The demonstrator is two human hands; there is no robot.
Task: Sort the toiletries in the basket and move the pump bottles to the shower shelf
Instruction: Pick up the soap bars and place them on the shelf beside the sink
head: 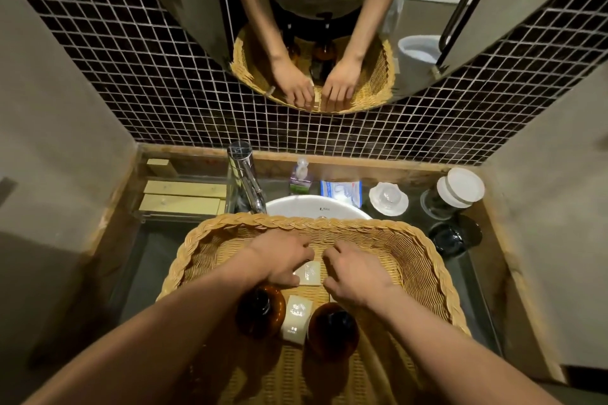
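- While both hands work deep in the wicker basket [424,260], the head view shows the left hand [279,260] with its thumb and fingers at the edges of a small white packet [307,274] near the basket's middle; its grip looks clamped on the packet
- The right hand [357,276] sits just beside that packet with fingers curled; whether its grip holds anything I cannot tell
- Because the two amber pump bottles [330,329] stand on the basket's near side, right under the forearms, a careless pull back could knock one over
- A second white packet [296,319] lies wedged between those bottles, so lifting either bottle may drag or tip it
- Since the basket rests over the white basin [316,207] rather than flat on the dark surface [154,246], leaning on its rim could rock it
- The tap [245,181] and glass jars [457,194] beyond the basket's far rim could be struck if the basket slides away
- The shower shelf is not in view, so the bottles have yet to travel
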